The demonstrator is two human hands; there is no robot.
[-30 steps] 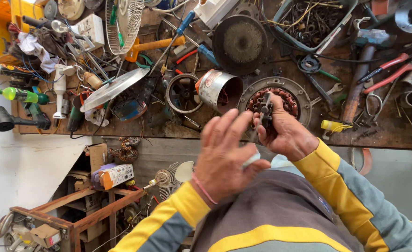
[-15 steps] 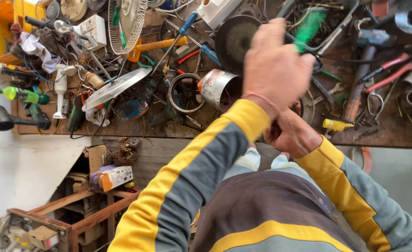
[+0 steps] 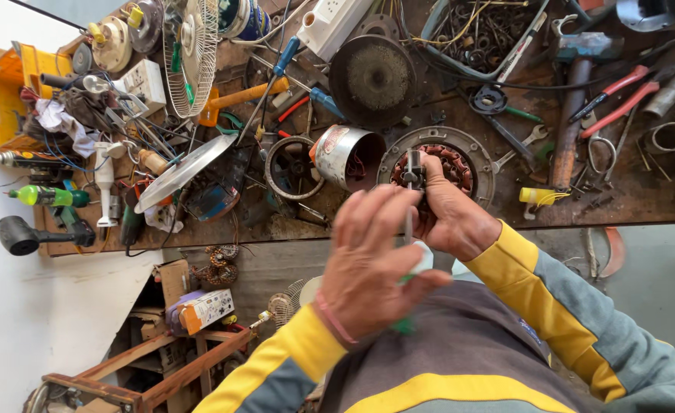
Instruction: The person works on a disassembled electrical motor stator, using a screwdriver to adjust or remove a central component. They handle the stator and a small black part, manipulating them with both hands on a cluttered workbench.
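Observation:
A round motor stator (image 3: 471,147) with copper windings lies at the front edge of a cluttered workbench (image 3: 628,203). My right hand (image 3: 452,218) rests on it and pinches a small dark metal part (image 3: 412,170) upright over the windings. My left hand (image 3: 372,268) is just in front of the right one, fingers spread, gripping a green-handled screwdriver (image 3: 406,325). Its thin shaft (image 3: 408,226) points up toward the metal part. Most of the handle is hidden behind my palm.
A tin can (image 3: 345,157) and a metal ring (image 3: 291,164) lie left of the stator. A hammer (image 3: 570,107), red pliers (image 3: 620,92), a fan guard (image 3: 192,46) and a tray of scrap wire (image 3: 483,30) crowd the bench. A wooden frame (image 3: 161,367) stands below.
Half a second ago my left hand was raised high over the bench with the screwdriver. It has come down in front of my right hand, which stays on the stator.

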